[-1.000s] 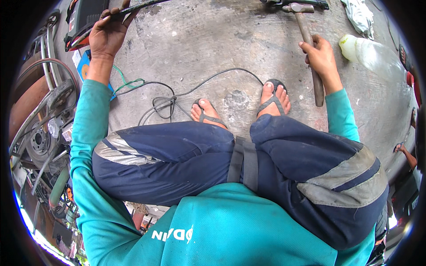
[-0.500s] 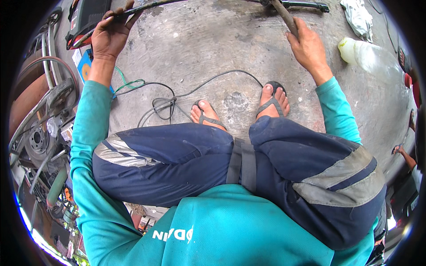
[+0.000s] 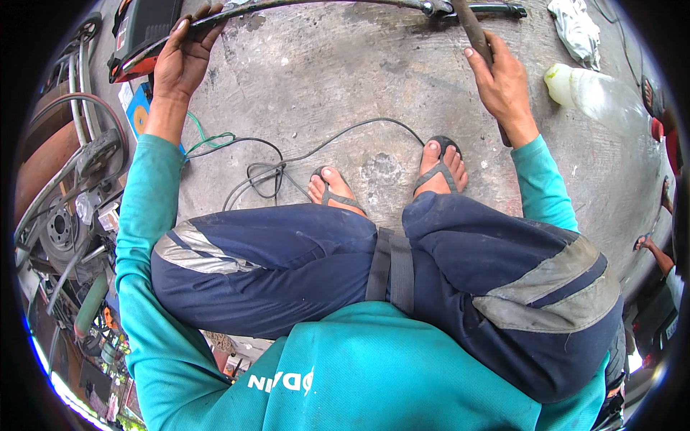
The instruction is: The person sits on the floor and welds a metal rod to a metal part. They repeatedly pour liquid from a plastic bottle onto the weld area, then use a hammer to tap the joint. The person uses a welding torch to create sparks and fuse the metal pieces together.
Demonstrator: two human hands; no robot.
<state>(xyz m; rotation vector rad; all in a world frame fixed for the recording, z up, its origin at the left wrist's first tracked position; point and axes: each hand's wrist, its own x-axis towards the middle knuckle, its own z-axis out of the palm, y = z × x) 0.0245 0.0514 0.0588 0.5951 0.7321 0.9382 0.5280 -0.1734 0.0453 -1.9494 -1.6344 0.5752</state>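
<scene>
A long, thin, curved dark metal bar (image 3: 316, 4) runs along the top edge. At its left end my left hand (image 3: 184, 65) is closed around it. Toward the right the bar meets a metal joint (image 3: 435, 8), beside a short black tube (image 3: 496, 10) on the ground. My right hand (image 3: 504, 86) grips a brown stick-like handle (image 3: 471, 27), slanting past the joint. The handle's lower end sticks out below the wrist. Whatever is on its upper end lies beyond the frame.
A black and red case (image 3: 147, 32) and a blue box (image 3: 136, 108) stand at left, near metal wheels and frames (image 3: 61, 230). Cables (image 3: 269, 169) cross the concrete by my sandalled feet. A clear plastic bottle (image 3: 596, 93) and white cloth (image 3: 575, 32) lie right.
My right hand has turned and moved slightly down, so the handle stands steeper and its lower end now shows. The bar and joint sit a little lower in view.
</scene>
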